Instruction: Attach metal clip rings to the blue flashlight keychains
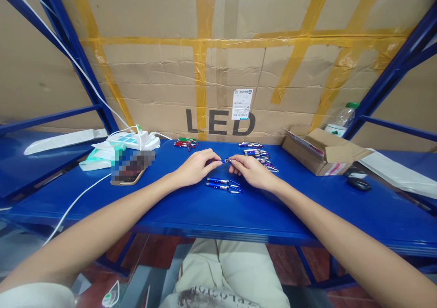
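Observation:
Between both hands, just above the blue table, is a small blue keychain flashlight (224,161), mostly covered by the fingers. My left hand (197,167) pinches its left end between thumb and fingers. On the other end, my right hand (251,169) is closed, thumb against fingers. Two more blue keychain flashlights (217,186) with carabiner clips lie side by side just below the hands. Beyond my right hand several similar flashlights (251,153) lie in a loose group. Red flashlights (182,144) and a green one (187,139) rest farther back, past my left hand.
A phone (128,180), a tissue pack (97,160) and a white power strip (136,140) with cables occupy the table's left. At right are an open cardboard box (321,151), a black mouse (358,184) and a plastic bottle (343,119). A large taped carton (153,85) stands behind.

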Action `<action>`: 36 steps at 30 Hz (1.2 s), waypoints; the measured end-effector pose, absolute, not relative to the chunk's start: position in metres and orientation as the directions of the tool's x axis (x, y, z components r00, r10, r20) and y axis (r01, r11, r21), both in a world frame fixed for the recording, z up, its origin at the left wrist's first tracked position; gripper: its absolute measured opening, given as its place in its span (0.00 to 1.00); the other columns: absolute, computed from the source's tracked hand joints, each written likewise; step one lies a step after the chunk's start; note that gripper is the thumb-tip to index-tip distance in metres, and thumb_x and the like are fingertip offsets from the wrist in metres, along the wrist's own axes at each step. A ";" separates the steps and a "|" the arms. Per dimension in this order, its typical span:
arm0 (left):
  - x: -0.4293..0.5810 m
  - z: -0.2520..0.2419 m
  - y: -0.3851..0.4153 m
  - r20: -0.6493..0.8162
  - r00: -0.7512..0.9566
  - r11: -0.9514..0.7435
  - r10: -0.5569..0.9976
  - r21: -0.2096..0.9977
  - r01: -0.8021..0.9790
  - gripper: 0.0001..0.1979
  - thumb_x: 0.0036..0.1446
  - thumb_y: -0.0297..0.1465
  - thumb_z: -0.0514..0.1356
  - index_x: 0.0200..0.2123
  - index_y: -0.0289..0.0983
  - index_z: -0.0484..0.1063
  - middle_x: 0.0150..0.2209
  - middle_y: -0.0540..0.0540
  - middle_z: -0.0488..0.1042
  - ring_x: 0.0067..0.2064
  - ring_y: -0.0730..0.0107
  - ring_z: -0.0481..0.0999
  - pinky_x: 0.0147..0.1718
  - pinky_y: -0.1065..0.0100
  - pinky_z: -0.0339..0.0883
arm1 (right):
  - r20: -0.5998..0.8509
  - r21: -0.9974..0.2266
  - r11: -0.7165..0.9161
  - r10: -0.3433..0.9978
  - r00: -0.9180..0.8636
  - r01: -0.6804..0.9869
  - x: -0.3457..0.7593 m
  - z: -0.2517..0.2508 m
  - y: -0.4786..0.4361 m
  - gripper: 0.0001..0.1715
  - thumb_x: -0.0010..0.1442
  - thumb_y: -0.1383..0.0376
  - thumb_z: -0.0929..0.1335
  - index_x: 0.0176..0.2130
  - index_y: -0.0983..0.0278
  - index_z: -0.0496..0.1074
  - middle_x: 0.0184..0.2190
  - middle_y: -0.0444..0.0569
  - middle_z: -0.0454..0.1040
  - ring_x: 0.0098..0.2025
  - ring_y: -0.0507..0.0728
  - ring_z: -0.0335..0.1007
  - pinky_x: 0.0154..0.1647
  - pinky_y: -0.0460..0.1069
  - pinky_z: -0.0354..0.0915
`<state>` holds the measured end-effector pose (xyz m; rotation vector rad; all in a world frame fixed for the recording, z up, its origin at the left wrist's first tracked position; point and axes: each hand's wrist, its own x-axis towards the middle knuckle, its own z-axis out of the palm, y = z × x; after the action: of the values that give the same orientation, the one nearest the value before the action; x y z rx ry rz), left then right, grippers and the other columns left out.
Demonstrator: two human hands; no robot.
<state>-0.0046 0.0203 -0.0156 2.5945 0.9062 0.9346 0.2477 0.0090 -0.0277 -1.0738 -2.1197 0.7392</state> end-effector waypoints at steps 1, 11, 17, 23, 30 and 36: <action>-0.004 -0.015 0.019 0.484 0.614 -0.780 0.624 0.433 0.451 0.15 0.75 0.41 0.59 0.48 0.38 0.81 0.42 0.44 0.79 0.43 0.62 0.78 0.45 0.62 0.70 | 0.281 -0.732 0.505 0.835 -0.472 0.457 0.247 -0.027 0.008 0.19 0.77 0.58 0.61 0.40 0.62 0.76 0.36 0.50 0.82 0.35 0.56 0.75 0.41 0.51 0.72; -0.004 -0.012 0.015 0.517 0.644 -0.822 0.564 0.429 0.375 0.14 0.75 0.40 0.58 0.49 0.40 0.81 0.51 0.42 0.77 0.52 0.59 0.78 0.56 0.58 0.71 | 0.224 -0.854 0.436 0.801 -0.556 0.284 0.246 -0.026 0.005 0.18 0.72 0.52 0.69 0.48 0.63 0.78 0.41 0.51 0.85 0.38 0.56 0.77 0.44 0.53 0.75; -0.003 -0.009 0.013 0.528 0.673 -0.845 0.519 0.435 0.310 0.11 0.75 0.37 0.60 0.48 0.40 0.82 0.52 0.42 0.77 0.54 0.61 0.79 0.58 0.59 0.70 | 0.189 -0.898 0.369 0.814 -0.550 0.238 0.245 -0.025 0.004 0.15 0.69 0.53 0.72 0.45 0.63 0.77 0.43 0.51 0.84 0.40 0.56 0.77 0.46 0.53 0.75; -0.002 -0.008 0.012 0.531 0.674 -0.844 0.514 0.454 0.286 0.11 0.75 0.36 0.60 0.48 0.40 0.82 0.52 0.42 0.78 0.54 0.60 0.79 0.59 0.58 0.70 | 0.157 -0.934 0.303 0.827 -0.540 0.191 0.244 -0.022 0.001 0.19 0.63 0.51 0.76 0.45 0.62 0.75 0.38 0.48 0.82 0.39 0.56 0.79 0.46 0.53 0.75; -0.002 -0.007 0.009 0.535 0.640 -0.826 0.552 0.452 0.336 0.13 0.74 0.41 0.61 0.48 0.40 0.82 0.52 0.41 0.75 0.51 0.60 0.78 0.53 0.58 0.73 | 0.193 -0.909 0.344 0.847 -0.494 0.234 0.246 -0.021 0.002 0.18 0.64 0.53 0.75 0.45 0.62 0.75 0.35 0.47 0.82 0.39 0.59 0.82 0.46 0.54 0.76; -0.003 -0.011 0.013 0.552 0.619 -0.825 0.559 0.450 0.343 0.14 0.74 0.41 0.61 0.48 0.39 0.82 0.45 0.45 0.74 0.46 0.64 0.77 0.50 0.61 0.72 | 0.373 -0.798 0.523 0.819 -0.436 0.300 0.249 -0.022 0.007 0.15 0.64 0.54 0.74 0.43 0.62 0.77 0.35 0.48 0.82 0.38 0.60 0.80 0.44 0.55 0.74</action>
<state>-0.0025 0.0132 -0.0112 2.5445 0.7294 1.0189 0.2494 0.0068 -0.0215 -0.9109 -1.9803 0.8415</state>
